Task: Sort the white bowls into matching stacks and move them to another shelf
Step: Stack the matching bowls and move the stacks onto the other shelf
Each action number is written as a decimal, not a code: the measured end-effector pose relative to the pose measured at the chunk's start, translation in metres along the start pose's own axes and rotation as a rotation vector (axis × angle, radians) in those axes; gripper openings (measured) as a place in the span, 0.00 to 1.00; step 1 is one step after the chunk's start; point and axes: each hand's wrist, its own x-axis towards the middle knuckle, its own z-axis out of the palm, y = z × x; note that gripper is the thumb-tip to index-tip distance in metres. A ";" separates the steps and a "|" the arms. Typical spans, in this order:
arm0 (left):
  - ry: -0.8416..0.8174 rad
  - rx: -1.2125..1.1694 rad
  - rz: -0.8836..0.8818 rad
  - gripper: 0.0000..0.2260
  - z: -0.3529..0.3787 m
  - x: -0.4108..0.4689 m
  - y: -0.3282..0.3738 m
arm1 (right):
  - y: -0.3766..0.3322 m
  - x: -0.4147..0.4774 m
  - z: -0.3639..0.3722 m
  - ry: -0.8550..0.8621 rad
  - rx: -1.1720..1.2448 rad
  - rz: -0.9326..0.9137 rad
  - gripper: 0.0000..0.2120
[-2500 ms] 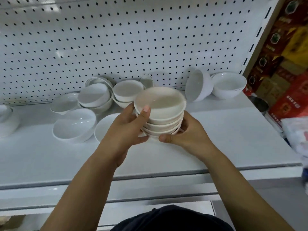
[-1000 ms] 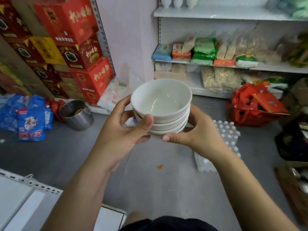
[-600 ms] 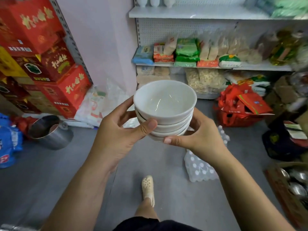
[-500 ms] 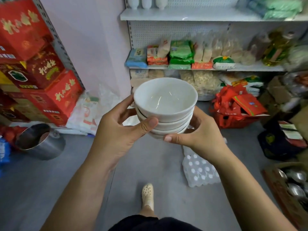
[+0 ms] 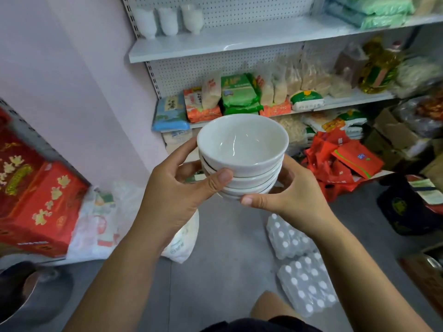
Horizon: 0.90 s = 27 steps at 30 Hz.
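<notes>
the left hand (image 5: 177, 188) and right hand (image 5: 294, 192) grip a stack of round white bowls (image 5: 242, 149) in the air. the stack looks sorted, but it is not yet on the white metal shelf (image 5: 239, 44) ahead.

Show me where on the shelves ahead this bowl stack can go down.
Upper shelf: a bare stretch between the white bottles and the green packs should take the bowl stack. Middle shelf: crowded with food packets.
</notes>
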 end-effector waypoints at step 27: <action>0.097 -0.074 -0.039 0.38 0.046 0.449 -0.031 | 0.128 0.457 -0.077 -0.132 -0.022 0.020 0.39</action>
